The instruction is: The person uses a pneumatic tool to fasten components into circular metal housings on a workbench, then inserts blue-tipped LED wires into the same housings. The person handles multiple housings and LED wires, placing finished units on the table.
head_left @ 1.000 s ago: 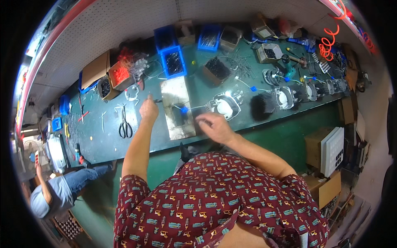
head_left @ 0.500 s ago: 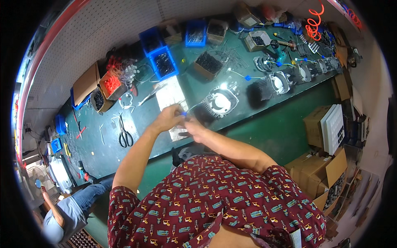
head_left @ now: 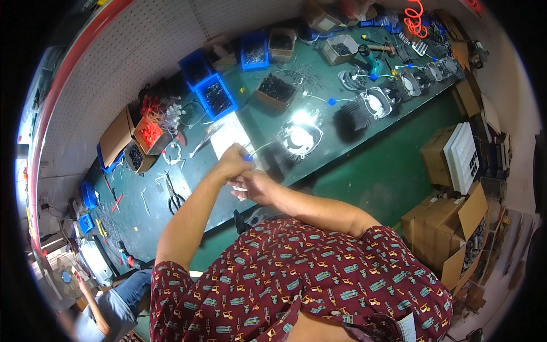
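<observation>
My left hand [head_left: 232, 163] is closed on a small blue connector [head_left: 249, 158] with a pale wire. The wire runs right toward a silver finned metal housing [head_left: 299, 141] lying on the green bench. Just below the left hand, my right hand [head_left: 256, 186] is turned inward, its fingers apart and partly hidden at the left wrist; nothing shows in them. Under and beyond the hands lies a white sheet [head_left: 229, 132]. A row of similar housings [head_left: 377, 104] stretches away to the right, with blue connectors [head_left: 332, 102] on wires beside them.
Black-handled scissors [head_left: 175, 199] lie left of my arm. Blue bins [head_left: 216, 96] and cardboard boxes [head_left: 277, 91] of small parts line the back. A green power tool [head_left: 373, 62] stands far right. Cartons [head_left: 436, 225] sit right of the bench; another person [head_left: 117, 310] is at lower left.
My right hand has dropped slightly away from the blue connector, and its fingers have spread. The left hand keeps its grip. The whole view has shifted a little.
</observation>
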